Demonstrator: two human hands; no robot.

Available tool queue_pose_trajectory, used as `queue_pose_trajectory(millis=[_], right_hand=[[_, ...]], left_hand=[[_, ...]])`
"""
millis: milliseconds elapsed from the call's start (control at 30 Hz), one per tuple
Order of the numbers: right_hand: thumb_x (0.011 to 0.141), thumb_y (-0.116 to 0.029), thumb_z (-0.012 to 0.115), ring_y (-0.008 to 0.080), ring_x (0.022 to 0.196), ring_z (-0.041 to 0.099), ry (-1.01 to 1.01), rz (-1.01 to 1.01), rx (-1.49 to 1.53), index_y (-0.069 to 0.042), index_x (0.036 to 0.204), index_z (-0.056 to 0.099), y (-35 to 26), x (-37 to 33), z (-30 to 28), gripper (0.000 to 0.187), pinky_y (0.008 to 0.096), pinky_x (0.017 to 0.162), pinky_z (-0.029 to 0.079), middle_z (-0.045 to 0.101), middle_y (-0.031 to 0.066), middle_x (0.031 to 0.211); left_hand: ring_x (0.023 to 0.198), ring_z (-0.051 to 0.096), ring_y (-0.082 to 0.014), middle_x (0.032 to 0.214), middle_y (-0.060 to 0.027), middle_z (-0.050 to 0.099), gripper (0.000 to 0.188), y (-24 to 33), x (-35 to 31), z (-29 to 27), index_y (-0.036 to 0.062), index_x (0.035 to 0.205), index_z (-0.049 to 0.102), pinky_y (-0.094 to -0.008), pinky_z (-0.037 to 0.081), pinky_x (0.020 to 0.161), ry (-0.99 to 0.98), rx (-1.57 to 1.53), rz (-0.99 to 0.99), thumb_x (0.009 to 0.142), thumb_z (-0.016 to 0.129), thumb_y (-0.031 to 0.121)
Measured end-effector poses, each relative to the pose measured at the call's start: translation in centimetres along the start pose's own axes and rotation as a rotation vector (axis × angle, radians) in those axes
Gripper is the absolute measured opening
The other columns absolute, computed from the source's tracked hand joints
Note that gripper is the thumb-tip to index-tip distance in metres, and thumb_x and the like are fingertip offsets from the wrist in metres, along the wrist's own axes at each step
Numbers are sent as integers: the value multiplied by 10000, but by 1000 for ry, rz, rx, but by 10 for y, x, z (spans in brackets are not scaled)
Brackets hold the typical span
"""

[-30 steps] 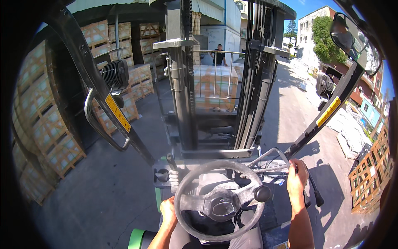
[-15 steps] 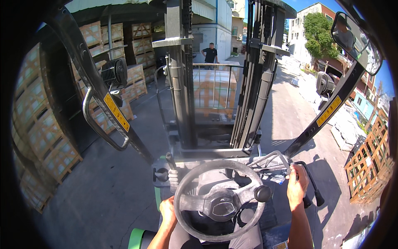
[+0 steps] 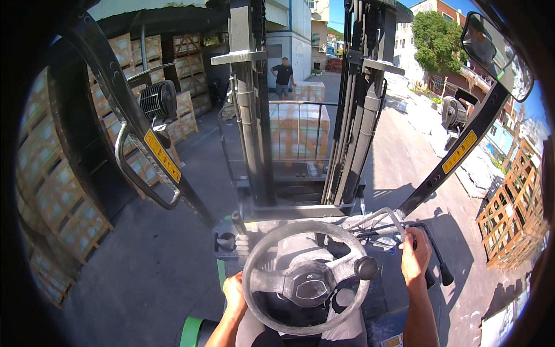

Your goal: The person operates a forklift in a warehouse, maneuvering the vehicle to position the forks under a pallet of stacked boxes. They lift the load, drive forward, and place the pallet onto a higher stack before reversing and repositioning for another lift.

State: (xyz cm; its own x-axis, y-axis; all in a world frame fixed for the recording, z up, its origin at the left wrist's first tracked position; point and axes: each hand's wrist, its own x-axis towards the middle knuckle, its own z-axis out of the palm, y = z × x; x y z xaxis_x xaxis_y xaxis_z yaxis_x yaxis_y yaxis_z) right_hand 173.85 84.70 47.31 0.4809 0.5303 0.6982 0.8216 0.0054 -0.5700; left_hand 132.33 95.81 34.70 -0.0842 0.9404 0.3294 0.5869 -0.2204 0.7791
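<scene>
My left hand (image 3: 234, 294) sits at the wheel's (image 3: 311, 289) left rim, presumably steadying it; its grip is half hidden, so I can't tell how firm. My right hand (image 3: 415, 254) curls around a bent lever (image 3: 395, 215), seemingly for control. Ahead, between both hands, the crate (image 3: 307, 124) shows through protective bars (image 3: 303, 103).
</scene>
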Motion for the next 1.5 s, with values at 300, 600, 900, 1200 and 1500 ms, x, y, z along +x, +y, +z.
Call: queue_pose_trajectory(millis=[300,600,900,1200,1500], right_hand=[[978,-39,582,264,743,639,-26,-80,-100,4,1070,651,-21,-13,-2,124,371,684,510,639,140,922],[902,-80,657,420,1088,637,-103,-129,-145,-1,1185,627,-81,-94,-12,296,475,958,513,665,207,1161],[812,-115,746,329,1020,624,-186,-136,281,-2,1114,589,-143,-108,52,358,422,947,489,636,171,1099],[843,-72,755,329,903,670,84,-28,337,-15,1017,709,-117,-165,58,189,418,811,552,702,139,1012],[889,-85,741,305,835,659,-659,-563,-153,-6,915,714,-217,-273,61,88,411,780,556,679,127,916]], left_hand=[[599,693,-354,642,-232,658,269,-13,11,-14,-40,739,685,-457,517,610,-19,8,30,830,650,211],[786,738,-395,798,-218,729,256,-45,29,-26,54,917,787,-456,558,742,-155,17,-83,837,697,279],[739,720,-401,739,-187,717,495,-56,35,-31,110,896,787,-512,560,723,-154,107,79,1060,483,466],[632,698,-380,668,-190,684,491,-69,31,-25,55,699,722,-475,568,611,-2,49,110,1038,546,363],[607,681,-403,648,-206,665,466,-85,37,-36,36,633,694,-498,557,600,57,-22,155,1006,564,284]])
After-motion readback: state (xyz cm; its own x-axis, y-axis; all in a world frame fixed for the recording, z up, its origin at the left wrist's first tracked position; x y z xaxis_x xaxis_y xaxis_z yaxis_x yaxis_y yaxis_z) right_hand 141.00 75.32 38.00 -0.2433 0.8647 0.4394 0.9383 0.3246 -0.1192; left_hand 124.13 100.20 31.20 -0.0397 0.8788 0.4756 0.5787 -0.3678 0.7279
